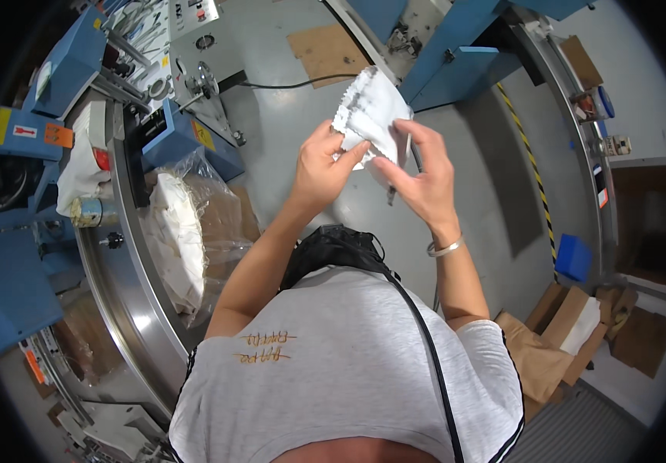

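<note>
A white folded cloth (373,114) with zigzag-cut edges is held up in front of me, above the floor. My left hand (321,166) pinches its lower left side, thumb on top and the other fingers curled beneath. On the opposite side, my right hand (428,176) grips the cloth's right edge, its index finger near the top and its thumb lower down. The cloth hides part of the right-hand fingers. A metal bracelet (445,247) circles my right wrist. Just below the cloth shows a small dark thing that I cannot make out.
Blue-grey machinery (194,139) stands at the left behind a long metal rail (144,262). Beside it lies a clear plastic bag (213,201) with white material. A black cable (294,85) crosses the floor near flat cardboard (325,54). Cardboard boxes (568,324) and a blue bin (573,258) are at right.
</note>
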`<state>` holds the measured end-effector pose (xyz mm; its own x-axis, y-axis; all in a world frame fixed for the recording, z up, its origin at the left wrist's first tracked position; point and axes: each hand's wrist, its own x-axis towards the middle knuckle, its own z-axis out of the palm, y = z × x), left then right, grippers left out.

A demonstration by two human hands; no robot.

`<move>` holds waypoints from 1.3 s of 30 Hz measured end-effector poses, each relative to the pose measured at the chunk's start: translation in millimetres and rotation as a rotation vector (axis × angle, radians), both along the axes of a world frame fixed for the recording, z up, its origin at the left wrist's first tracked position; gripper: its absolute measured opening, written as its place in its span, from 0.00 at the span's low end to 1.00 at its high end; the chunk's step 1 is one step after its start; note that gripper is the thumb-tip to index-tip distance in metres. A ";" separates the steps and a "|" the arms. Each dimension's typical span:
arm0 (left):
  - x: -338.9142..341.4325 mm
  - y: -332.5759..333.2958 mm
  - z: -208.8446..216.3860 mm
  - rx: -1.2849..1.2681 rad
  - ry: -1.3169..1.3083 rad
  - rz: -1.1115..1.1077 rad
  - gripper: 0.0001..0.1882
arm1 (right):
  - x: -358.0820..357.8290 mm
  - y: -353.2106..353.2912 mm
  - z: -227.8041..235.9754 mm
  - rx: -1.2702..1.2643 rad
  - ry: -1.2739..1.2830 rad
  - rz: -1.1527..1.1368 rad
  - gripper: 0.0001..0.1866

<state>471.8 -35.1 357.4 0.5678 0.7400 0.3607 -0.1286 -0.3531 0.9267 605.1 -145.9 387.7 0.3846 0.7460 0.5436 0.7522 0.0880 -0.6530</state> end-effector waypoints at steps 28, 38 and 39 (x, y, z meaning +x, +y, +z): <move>-31.3 12.1 2.7 -0.173 0.228 0.053 0.11 | 17.2 -4.2 -11.2 -0.010 0.253 -0.019 0.09; -44.1 1.3 31.7 0.302 0.327 -0.030 0.10 | -4.6 5.6 -11.4 -0.140 0.399 0.078 0.10; -46.7 2.0 32.6 0.304 0.327 -0.030 0.10 | -1.7 5.7 -15.8 -0.138 0.399 0.078 0.10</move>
<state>425.2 -33.1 390.0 0.7081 0.6094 0.3567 0.1397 -0.6161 0.7752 603.5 -140.3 371.9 0.4843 0.8365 0.2563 0.4324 0.0258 -0.9013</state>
